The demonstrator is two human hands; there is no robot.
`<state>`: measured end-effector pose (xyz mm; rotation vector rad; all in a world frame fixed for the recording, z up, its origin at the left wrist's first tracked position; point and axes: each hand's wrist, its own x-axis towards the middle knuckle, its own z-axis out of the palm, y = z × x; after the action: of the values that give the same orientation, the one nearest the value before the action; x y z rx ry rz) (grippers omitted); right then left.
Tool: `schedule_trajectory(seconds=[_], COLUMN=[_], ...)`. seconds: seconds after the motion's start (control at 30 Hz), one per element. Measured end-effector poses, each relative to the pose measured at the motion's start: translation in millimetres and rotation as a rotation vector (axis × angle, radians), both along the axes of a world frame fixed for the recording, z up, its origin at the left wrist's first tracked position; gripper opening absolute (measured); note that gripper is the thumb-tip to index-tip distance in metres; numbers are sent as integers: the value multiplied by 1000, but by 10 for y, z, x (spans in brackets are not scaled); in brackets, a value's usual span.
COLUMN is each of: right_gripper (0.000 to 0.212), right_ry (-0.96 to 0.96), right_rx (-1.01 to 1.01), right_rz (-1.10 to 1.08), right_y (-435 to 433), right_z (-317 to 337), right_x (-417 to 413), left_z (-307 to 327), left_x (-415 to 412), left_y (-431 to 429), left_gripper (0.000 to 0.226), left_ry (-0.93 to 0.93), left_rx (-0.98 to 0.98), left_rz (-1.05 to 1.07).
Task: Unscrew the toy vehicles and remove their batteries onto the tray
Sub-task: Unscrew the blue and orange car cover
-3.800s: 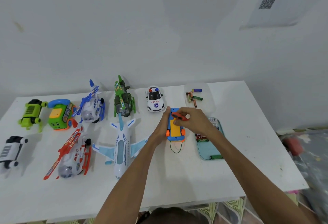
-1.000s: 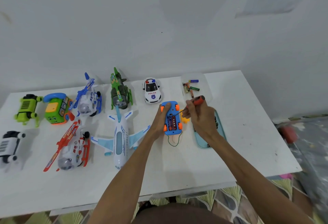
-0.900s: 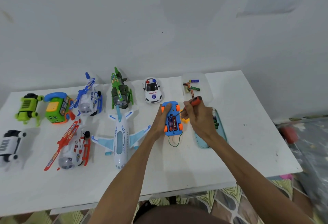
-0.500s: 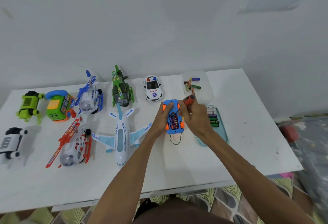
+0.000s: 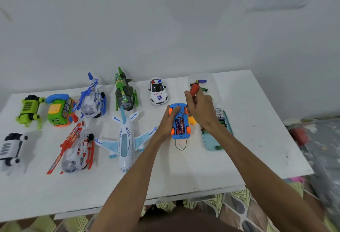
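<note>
On the white table [image 5: 239, 158], a teal tray [image 5: 211, 141] lies at the right. A few batteries [image 5: 219, 114] are bunched at its far end and one small green piece sits at its near edge. Behind it, a clear dish [image 5: 214, 93] holds loose batteries [image 5: 202, 81].

The blue toy car [image 5: 179, 134] lies belly-up just left of the tray, its compartment open with two red cells [image 5: 180, 126] inside. A yellow cover [image 5: 192, 121] lies against its right side.

The left grip [image 5: 166, 121] wraps the car's left flank, with a finger laid across the top end. The right grip [image 5: 201, 111] is curled tight round an orange-handled screwdriver [image 5: 194, 89], held nearly upright, its tip down in the car's underside just above the cells.

A police car [image 5: 158, 92] and a white airplane [image 5: 125, 139] stand to the left.
</note>
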<state>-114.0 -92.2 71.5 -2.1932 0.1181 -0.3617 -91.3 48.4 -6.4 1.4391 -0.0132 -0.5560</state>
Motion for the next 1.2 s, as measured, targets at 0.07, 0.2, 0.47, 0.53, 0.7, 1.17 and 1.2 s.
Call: schedule_trajectory(seconds=[0.07,0.2,0.47,0.53,0.7,1.17,1.2], right_gripper=[26,26,29,29,27,33,33], right_ry=[14,1,-49,-26,5,-423,-432], right_rx=[24,132,213,131,89,-69,-62], right_rz=[-3,-28,3,91,160,311,307], right_y=[-4,-28,28,38,43,3,12], right_z=[21,14,1,-53,-202,-550,-558], right_x=[60,63,-183,-289,-426,-810,-827], left_z=[9,16,41,29,12,-61,-72], left_x=[-2,4,14,27,41,111,111], left_y=[-3,25,27,32,32,46,48], left_gripper=[48,42,38,40,36,41,44], left_ry=[3,67,72,44,52,143,150], left_rx=[3,-32,-102,-85,-97,-82,-84], left_rz=[2,12,-6,-15,-24,48,44])
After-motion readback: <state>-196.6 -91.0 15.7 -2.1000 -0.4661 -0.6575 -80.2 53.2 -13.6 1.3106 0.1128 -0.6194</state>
